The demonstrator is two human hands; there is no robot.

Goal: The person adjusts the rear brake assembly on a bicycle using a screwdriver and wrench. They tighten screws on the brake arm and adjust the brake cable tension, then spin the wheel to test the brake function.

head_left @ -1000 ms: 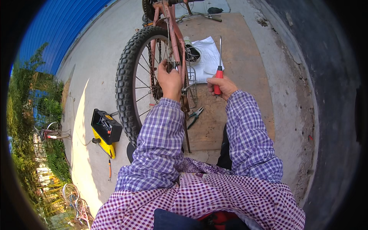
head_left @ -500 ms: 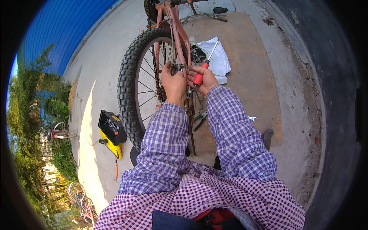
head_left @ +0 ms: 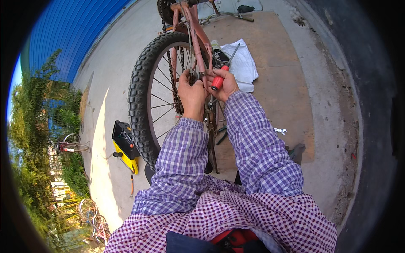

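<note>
The pink bicycle frame (head_left: pixel 197 34) stands upside down or tilted in front of me, with a knobby-tyred wheel (head_left: pixel 138 90) on its left. My left hand (head_left: pixel 193 100) has its thumb and fingers closed around a small coil-spring part (head_left: pixel 192 79) by the frame tube. Across the tube, my right hand (head_left: pixel 229 86) grips a red-handled screwdriver (head_left: pixel 218 82) against the palm. Its shank points up and away to the right. The right fingertips reach to the tube beside the left thumb, and what they touch there is partly hidden.
A white cloth (head_left: pixel 244 69) lies right of the frame on a brown board (head_left: pixel 282 76). A wrench (head_left: pixel 280 131) and dark-handled pliers (head_left: pixel 222 134) lie nearer. Left of the wheel sits an open black-and-yellow toolbox (head_left: pixel 126 158), with an orange-handled tool (head_left: pixel 132 185) on the ground.
The screwdriver has turned slightly in my right hand, its handle tilting more upright. My left hand stays at the spring part. The whole view has shifted a little.
</note>
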